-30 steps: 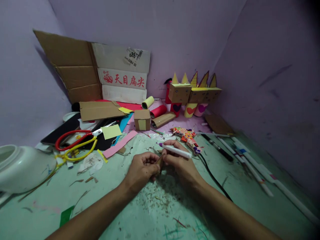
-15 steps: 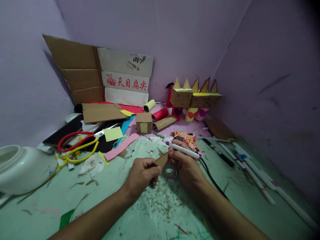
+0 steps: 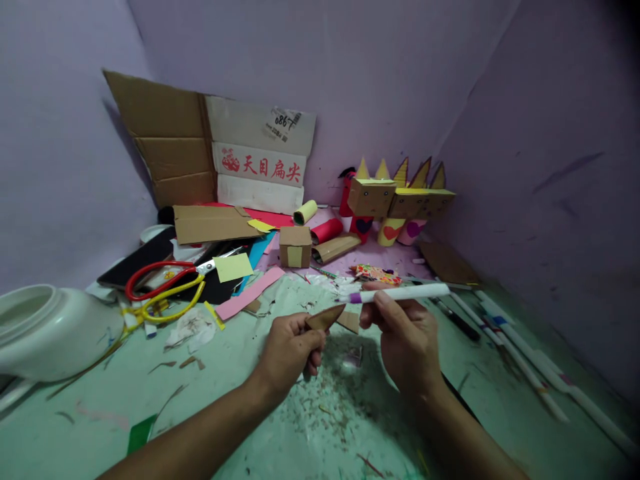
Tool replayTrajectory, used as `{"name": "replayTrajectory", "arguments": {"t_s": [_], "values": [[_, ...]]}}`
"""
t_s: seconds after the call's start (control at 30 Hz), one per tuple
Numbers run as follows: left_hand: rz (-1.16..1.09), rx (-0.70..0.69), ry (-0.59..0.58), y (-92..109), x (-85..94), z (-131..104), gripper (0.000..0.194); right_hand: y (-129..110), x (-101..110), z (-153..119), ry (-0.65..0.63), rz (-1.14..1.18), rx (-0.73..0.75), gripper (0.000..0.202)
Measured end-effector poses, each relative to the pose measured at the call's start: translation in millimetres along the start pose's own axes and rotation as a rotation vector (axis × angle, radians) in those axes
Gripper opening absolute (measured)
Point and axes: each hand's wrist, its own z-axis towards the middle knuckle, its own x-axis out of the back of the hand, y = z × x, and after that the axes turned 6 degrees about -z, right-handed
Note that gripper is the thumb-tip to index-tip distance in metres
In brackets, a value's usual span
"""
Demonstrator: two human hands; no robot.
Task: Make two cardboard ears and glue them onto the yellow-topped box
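Observation:
Between the thumb and fingers of my left hand is a small pointed piece of brown cardboard, its tip aimed up and right. My right hand grips a white marker with a purple collar, held nearly level. The marker's tip points left, close to the cardboard's point; whether they touch I cannot tell. Another cardboard scrap lies on the table just behind the gap between my hands. Below that gap sits a small clear object among crumbs and shavings.
Large scissors, coloured paper and a white pot occupy the left. A cardboard cube and paper rolls stand at the back. Cardboard-headed figures are behind right; several markers lie along the right side.
My right hand has moved right, away from my left hand. The marker has swung so its purple end faces the cardboard. The view has shifted slightly left.

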Motion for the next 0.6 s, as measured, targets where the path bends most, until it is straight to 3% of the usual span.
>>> {"name": "replayTrajectory", "arguments": {"t_s": [0.1,0.27,0.6], "values": [[0.068,0.010,0.019,1,-1.1,-1,0.013,4,-3,-8,-0.055,-0.106,0.035,0.017],[0.164,0.049,0.045,6,-3.6,-4,0.016,8,-10,-13,0.008,-0.179,0.073,0.016],[0.162,0.058,0.057,5,-4.5,-3,0.017,14,-9,-13,-0.030,-0.307,0.129,0.014]]}}
